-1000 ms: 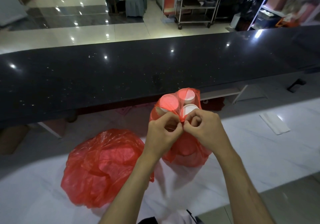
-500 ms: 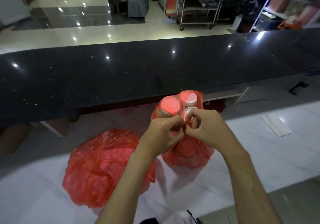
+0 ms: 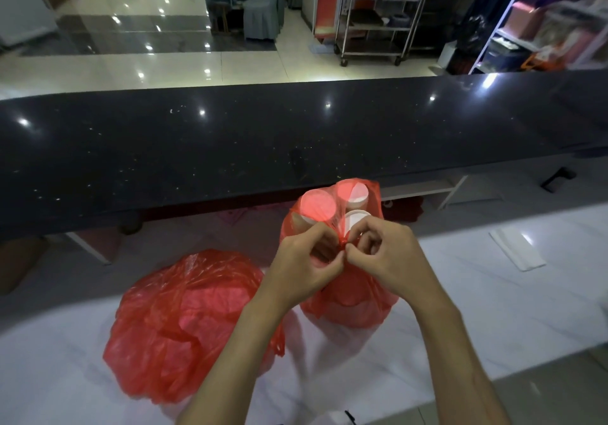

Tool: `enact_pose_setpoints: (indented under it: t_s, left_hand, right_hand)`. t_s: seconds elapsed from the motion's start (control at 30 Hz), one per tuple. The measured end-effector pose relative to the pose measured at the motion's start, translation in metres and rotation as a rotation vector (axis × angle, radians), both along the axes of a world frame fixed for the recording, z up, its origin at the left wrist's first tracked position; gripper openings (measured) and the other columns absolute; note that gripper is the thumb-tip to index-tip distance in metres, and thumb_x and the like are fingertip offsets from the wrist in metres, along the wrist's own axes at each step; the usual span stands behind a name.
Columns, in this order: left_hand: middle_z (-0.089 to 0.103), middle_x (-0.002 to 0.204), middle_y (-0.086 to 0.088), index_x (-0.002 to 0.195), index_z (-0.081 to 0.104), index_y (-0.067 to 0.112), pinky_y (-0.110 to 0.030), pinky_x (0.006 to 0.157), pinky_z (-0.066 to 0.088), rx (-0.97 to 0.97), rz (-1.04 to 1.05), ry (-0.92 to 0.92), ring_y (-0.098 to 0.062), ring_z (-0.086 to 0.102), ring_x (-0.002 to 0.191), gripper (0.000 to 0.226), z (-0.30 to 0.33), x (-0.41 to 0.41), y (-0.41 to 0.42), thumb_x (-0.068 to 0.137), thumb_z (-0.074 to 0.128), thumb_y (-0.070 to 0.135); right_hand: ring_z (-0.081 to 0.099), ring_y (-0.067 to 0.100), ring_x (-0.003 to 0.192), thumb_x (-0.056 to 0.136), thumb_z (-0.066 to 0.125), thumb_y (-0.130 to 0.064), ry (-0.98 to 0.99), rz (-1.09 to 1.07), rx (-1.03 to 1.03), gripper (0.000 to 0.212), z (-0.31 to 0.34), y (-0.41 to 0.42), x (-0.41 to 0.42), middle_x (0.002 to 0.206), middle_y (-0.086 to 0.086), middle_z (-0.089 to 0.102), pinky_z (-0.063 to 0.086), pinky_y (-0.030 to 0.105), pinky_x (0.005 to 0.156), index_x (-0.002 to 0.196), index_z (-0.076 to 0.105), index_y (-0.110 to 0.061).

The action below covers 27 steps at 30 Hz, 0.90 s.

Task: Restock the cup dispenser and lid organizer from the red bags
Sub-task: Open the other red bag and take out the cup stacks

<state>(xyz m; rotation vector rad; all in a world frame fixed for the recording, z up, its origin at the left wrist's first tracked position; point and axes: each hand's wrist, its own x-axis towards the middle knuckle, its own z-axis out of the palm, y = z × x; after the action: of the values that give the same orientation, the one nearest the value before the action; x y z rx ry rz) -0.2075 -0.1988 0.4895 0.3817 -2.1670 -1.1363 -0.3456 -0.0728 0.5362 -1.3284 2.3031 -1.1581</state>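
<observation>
Two red plastic bags stand on the white marble counter [image 3: 477,309]. The upright bag of cups [image 3: 352,306] shows three white stack tops [image 3: 357,220] through the thin film. Its neck is twisted into a knot [image 3: 343,243] at the front. My left hand [image 3: 306,266] and my right hand [image 3: 385,253] both pinch the bag at that knot, fingertips nearly touching. A second red bag [image 3: 184,322], rounder and lower, sits closed to the left, partly behind my left forearm. No cup dispenser or lid organizer is in view.
A raised black stone bar top [image 3: 296,141] runs across just behind the bags. A folded white cloth [image 3: 516,247] lies on the marble at the right. Beyond the bar are a tiled floor and a metal trolley [image 3: 378,23].
Both hands have stayed at the knot with small finger shifts. The camera has tilted slightly, so the bags sit a little lower in view.
</observation>
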Motion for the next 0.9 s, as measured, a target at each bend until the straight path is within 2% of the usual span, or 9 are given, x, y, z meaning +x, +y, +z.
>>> enact_pose_setpoints:
  t_s: [0.17, 0.33, 0.43, 0.53, 0.63, 0.77, 0.9]
  left_hand:
    - [0.071, 0.085, 0.010, 0.093, 0.071, 0.021, -0.039, 0.071, 0.057, -0.182, 0.126, -0.013, -0.008, 0.067, 0.077, 0.009, -0.004, 0.000, -0.001, 0.091, 0.070, 0.029]
    - [0.071, 0.082, 0.011, 0.088, 0.071, 0.022, -0.037, 0.073, 0.058, -0.089, 0.196, -0.001, -0.009, 0.069, 0.077, 0.004, -0.002, 0.000, 0.000, 0.087, 0.075, 0.021]
    - [0.070, 0.082, 0.010, 0.087, 0.069, 0.022, -0.039, 0.072, 0.058, -0.040, 0.199, -0.012, -0.010, 0.069, 0.077, 0.003, 0.000, -0.001, 0.004, 0.086, 0.071, 0.022]
    - [0.070, 0.088, 0.011, 0.094, 0.069, 0.023, -0.039, 0.074, 0.057, -0.112, 0.160, -0.035, -0.007, 0.068, 0.080, 0.007, 0.003, 0.000, 0.003, 0.087, 0.068, 0.023]
    - [0.068, 0.088, 0.012, 0.094, 0.068, 0.022, -0.038, 0.074, 0.057, -0.162, 0.147, -0.041, -0.006, 0.065, 0.080, 0.008, 0.006, 0.002, 0.002, 0.086, 0.067, 0.023]
    - [0.067, 0.087, 0.012, 0.091, 0.066, 0.021, -0.036, 0.074, 0.056, -0.124, 0.129, -0.042, -0.007, 0.065, 0.079, 0.008, 0.005, 0.003, 0.001, 0.085, 0.069, 0.016]
    - [0.067, 0.084, 0.008, 0.089, 0.066, 0.018, -0.041, 0.072, 0.056, -0.031, 0.078, -0.036, -0.014, 0.067, 0.078, 0.012, 0.005, 0.003, 0.001, 0.083, 0.069, 0.007]
  right_hand:
    - [0.057, 0.012, 0.056, 0.080, 0.082, -0.024, 0.106, -0.020, -0.036, 0.020, -0.004, 0.000, 0.004, 0.059, -0.010, 0.062, 0.046, 0.030, 0.056, 0.076, 0.063, -0.029]
    - [0.056, 0.012, 0.055, 0.079, 0.080, -0.019, 0.119, -0.097, -0.100, 0.022, -0.008, -0.001, 0.009, 0.057, -0.009, 0.059, 0.046, 0.030, 0.056, 0.076, 0.060, -0.028]
    - [0.058, 0.011, 0.059, 0.076, 0.078, -0.021, 0.206, -0.087, -0.061, 0.024, -0.004, -0.004, 0.012, 0.058, -0.008, 0.058, 0.046, 0.027, 0.057, 0.080, 0.056, -0.031]
    - [0.060, 0.010, 0.065, 0.077, 0.079, -0.024, 0.266, -0.028, -0.014, 0.024, 0.001, -0.004, 0.011, 0.060, -0.008, 0.058, 0.048, 0.028, 0.063, 0.089, 0.060, -0.035]
    - [0.058, 0.007, 0.067, 0.078, 0.080, -0.029, 0.299, -0.011, 0.014, 0.018, 0.001, -0.003, 0.008, 0.060, -0.010, 0.057, 0.046, 0.030, 0.066, 0.087, 0.066, -0.035]
    - [0.059, 0.006, 0.065, 0.075, 0.078, -0.028, 0.271, -0.055, -0.005, 0.015, 0.001, -0.005, 0.010, 0.060, -0.011, 0.059, 0.049, 0.032, 0.064, 0.082, 0.066, -0.034]
    - [0.062, 0.008, 0.062, 0.074, 0.079, -0.021, 0.155, -0.141, -0.018, 0.019, -0.001, -0.005, 0.015, 0.059, -0.009, 0.061, 0.052, 0.032, 0.061, 0.079, 0.065, -0.033]
